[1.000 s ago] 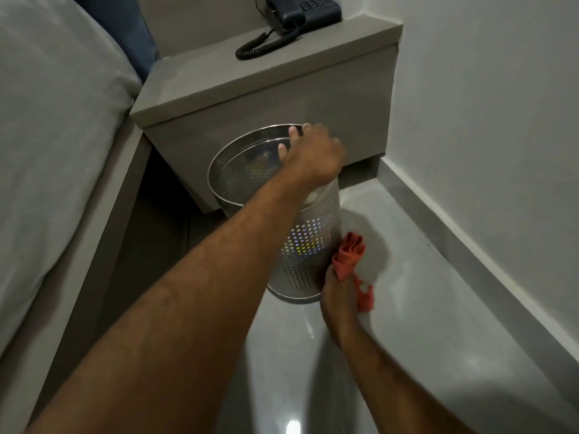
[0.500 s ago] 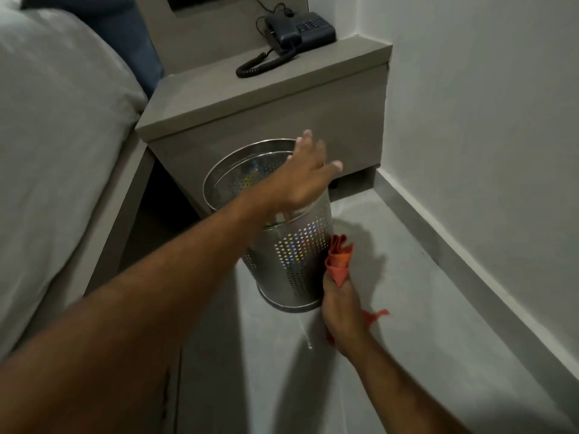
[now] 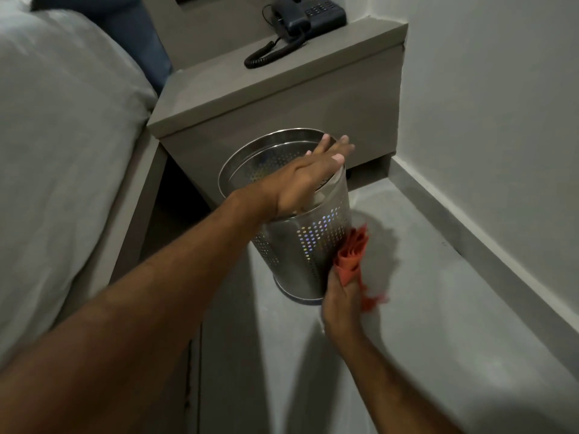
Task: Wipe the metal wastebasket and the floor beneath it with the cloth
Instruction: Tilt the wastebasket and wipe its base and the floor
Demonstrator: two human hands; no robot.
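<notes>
A perforated metal wastebasket [image 3: 300, 245] stands on the grey floor [image 3: 407, 324] in front of the nightstand, tilted slightly. My left hand [image 3: 308, 180] lies flat across its rim, fingers stretched and together, palm down on the near right edge. My right hand [image 3: 340, 303] is closed around a bunched orange-red cloth [image 3: 352, 256], which presses against the basket's lower right side. A loose end of the cloth hangs down to the right of my hand, near the floor.
A grey nightstand [image 3: 282, 98] with a black corded telephone [image 3: 305, 18] stands right behind the basket. The bed [image 3: 56, 151] and its frame run along the left. A white wall with a skirting ledge [image 3: 488, 245] closes the right side.
My left hand let go of the rim grip and now rests flat on it. My right hand with the cloth has slid along the basket's lower right side.
</notes>
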